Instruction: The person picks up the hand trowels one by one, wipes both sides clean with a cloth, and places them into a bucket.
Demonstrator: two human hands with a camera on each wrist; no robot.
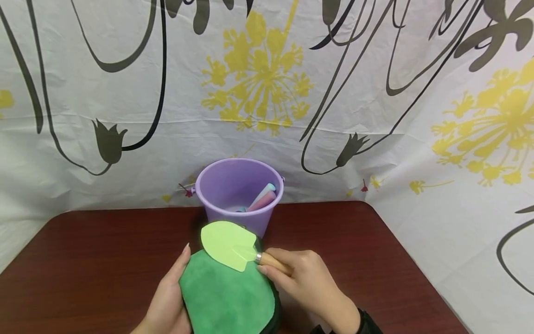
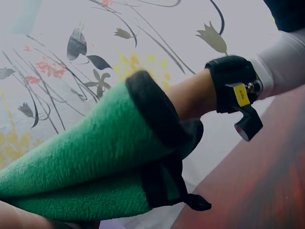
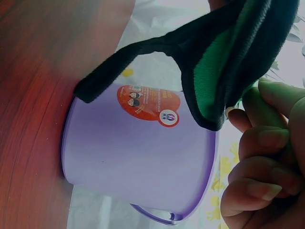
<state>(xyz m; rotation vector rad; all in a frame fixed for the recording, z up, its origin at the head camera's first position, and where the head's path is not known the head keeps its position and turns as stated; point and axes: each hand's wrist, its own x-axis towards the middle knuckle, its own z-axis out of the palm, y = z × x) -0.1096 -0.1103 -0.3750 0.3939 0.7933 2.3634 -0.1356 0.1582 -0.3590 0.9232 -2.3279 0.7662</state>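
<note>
My left hand (image 1: 167,292) grips the left side of a folded green towel (image 1: 227,301) with black edging, its fingers partly hidden beneath. With my right hand (image 1: 310,280) I hold the wooden handle of a small garden trowel between thumb and fingers. The trowel's light green blade (image 1: 229,246) points left and overlaps the towel's far end. A black loop (image 3: 102,78) of the towel's edging hangs down in the right wrist view. In the left wrist view the towel (image 2: 95,143) drapes in front of the other forearm.
Just beyond the towel stands a purple bucket (image 1: 214,188) with pale blue and pink pieces (image 1: 263,199) inside. An orange sticker (image 3: 150,104) marks its side. The dark red-brown table (image 1: 104,260) ends at a white patterned cloth (image 1: 179,93) behind.
</note>
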